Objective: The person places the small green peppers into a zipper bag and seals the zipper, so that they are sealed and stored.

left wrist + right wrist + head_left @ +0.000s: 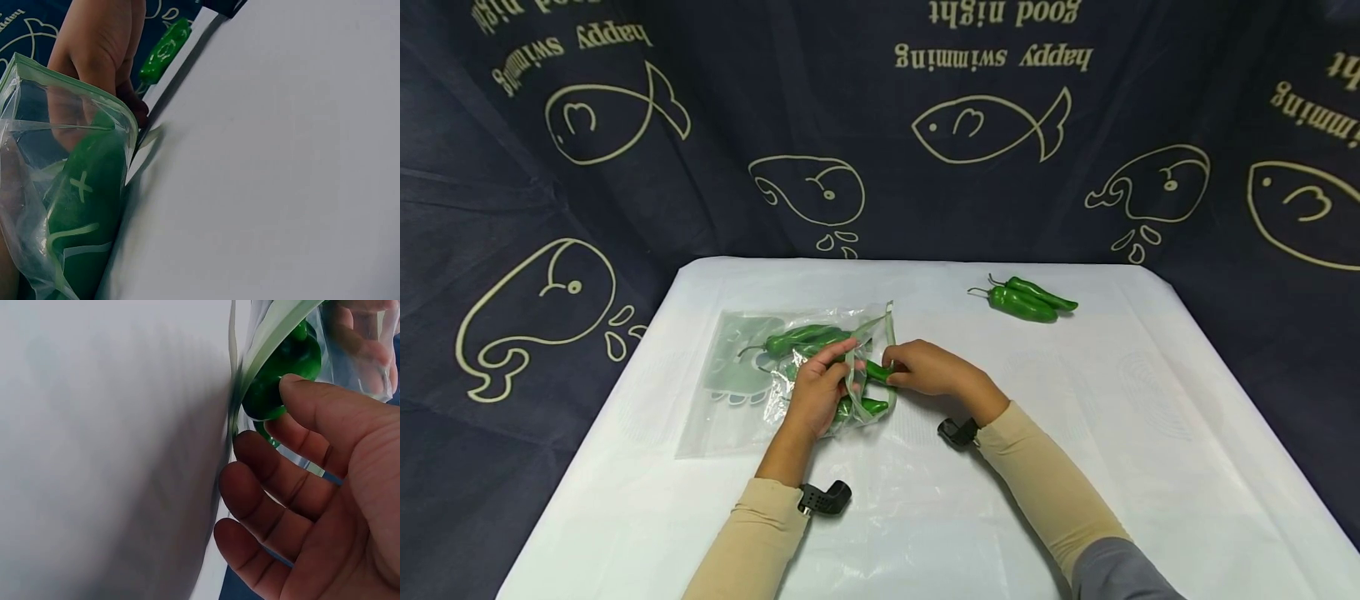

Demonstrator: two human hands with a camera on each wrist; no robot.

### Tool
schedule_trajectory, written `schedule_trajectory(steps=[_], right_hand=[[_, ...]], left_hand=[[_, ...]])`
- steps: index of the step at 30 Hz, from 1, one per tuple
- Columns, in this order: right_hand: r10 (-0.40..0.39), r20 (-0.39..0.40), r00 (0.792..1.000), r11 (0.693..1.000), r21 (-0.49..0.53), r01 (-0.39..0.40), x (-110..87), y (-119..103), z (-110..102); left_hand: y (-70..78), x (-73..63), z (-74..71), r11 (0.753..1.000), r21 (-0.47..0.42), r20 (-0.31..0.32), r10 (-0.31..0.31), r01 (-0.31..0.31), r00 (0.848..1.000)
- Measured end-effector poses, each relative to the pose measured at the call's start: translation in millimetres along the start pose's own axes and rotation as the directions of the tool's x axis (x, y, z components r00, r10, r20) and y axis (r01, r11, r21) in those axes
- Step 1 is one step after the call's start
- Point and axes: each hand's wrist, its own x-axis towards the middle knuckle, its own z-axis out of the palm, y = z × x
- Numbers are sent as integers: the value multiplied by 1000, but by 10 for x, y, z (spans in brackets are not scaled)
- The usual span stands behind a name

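Observation:
A clear plastic zip bag (703, 429) with a pale green rim and printed pattern lies on the table, several green peppers (801, 337) inside it. At its mouth, my left hand (816, 392) holds the upper rim between thumb and fingers, keeping the mouth apart. My right hand (932, 367) pinches a green pepper (877, 372) that is partly inside the opening. The right wrist view shows the thumb and index finger on this pepper (281, 378), the other fingers loosely bent. Through the film in the left wrist view, the fingers of the right hand (97, 50) reach into the bag.
Two more green peppers (1026, 300) lie side by side at the back right of the white-covered table (1150, 467). A dark blue cloth (880, 225) with fish and whale drawings hangs behind the table. Each wrist carries a black camera mount (826, 497).

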Motion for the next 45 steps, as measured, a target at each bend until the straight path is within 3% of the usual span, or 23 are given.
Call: schedule_trajectory(steps=[15,45], right_hand=[[-24,-12,1000,1000,-12,23,57,32,30],[42,6,999,994,-97,-41,150,-20,7]], left_hand=[[-1,1,4,1000,-4,-1,1,-1,1000],[12,-12,5,1000,16,7,-11,11,1000]])
